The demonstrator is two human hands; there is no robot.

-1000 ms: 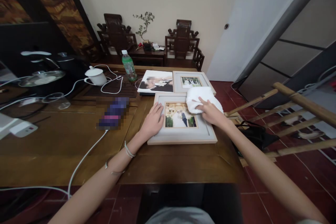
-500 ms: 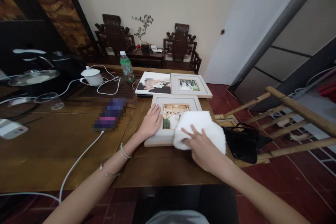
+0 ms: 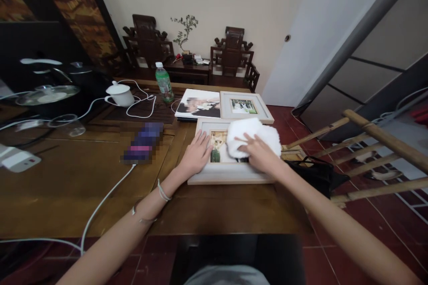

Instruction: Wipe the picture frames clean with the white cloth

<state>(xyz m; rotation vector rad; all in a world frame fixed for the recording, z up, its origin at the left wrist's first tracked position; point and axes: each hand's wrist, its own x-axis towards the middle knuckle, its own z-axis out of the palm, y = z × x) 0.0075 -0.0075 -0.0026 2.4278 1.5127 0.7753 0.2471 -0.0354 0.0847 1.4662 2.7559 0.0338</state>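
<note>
Left hand: the left hand (image 3: 197, 155) lay flat, fingers spread, on the left border of the frame (image 3: 230, 170) just below mid-picture. Its grip was open and closed on nothing; the palm only pressed down, probably so that the frame would not slide on the bench (image 3: 67, 187).

Right hand: the right hand (image 3: 259, 153) lay on top of the cloth (image 3: 253, 137), fingers spread and bent over it. The grip was a loose, pressing hold on the cloth rather than a pinch, which kept a broad patch of cloth against the glass.

Cloth: white and fluffy, bunched, it covered the right part and upper right corner of the frame, hiding most of the photo; only the photo's left strip showed.

Frame: pale, lying face up on the bench near its right edge, between the two hands, its long side toward the person.

Second frame: a smaller frame (image 3: 245, 107) lay flat just above the first, beside a print (image 3: 199, 103) to its left; both lay apart from the hands.

Left of centre: a blurred phone (image 3: 143, 142) with a white cable (image 3: 103, 205) running to the lower left, well apart from the frame.

Upper left: a bottle (image 3: 164, 83) and a white cup (image 3: 119, 95) stood at the far side of the bench.

Right: a black bag (image 3: 317, 176) lay on a bamboo rack (image 3: 377, 160) just beside the bench.
</note>
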